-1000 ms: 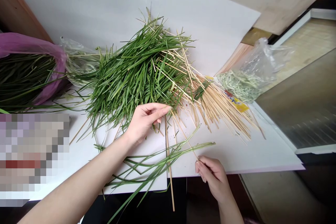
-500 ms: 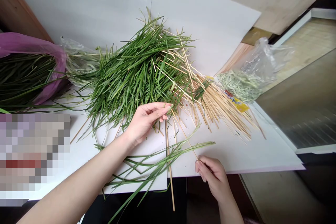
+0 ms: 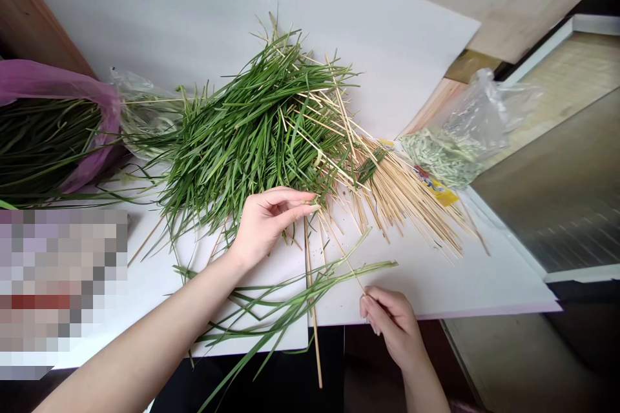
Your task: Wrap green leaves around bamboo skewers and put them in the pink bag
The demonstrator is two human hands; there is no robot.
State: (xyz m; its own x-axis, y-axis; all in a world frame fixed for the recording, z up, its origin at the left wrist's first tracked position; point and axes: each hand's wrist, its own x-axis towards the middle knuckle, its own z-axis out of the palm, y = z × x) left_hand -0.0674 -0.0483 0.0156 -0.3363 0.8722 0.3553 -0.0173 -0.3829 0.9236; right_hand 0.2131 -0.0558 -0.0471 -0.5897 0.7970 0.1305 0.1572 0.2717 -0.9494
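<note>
My right hand (image 3: 390,322) pinches the lower end of a thin bamboo skewer (image 3: 361,282) near the table's front edge. The skewer slants up and left toward my left hand (image 3: 271,219), whose thumb and forefinger close on a bit of green chive (image 3: 312,202) at its upper end. Whether the tip pierces it is hidden by the fingers. A few long chives (image 3: 290,300) cross the skewer and hang over the front edge; I cannot tell if they are threaded on it. Behind my left hand rises a big heap of green chives (image 3: 242,135).
Many bamboo skewers (image 3: 411,193) lie fanned out right of the heap. A clear bag of pale green shreds (image 3: 440,155) stands at the back right. At left is a purple bag (image 3: 109,103) of chives. One loose skewer (image 3: 316,342) juts past the front edge of the white table (image 3: 484,284).
My left thumb has dropped slightly, widening the gap to the forefinger at the skewer's upper end. The right hand and the long chives stay where they were.
</note>
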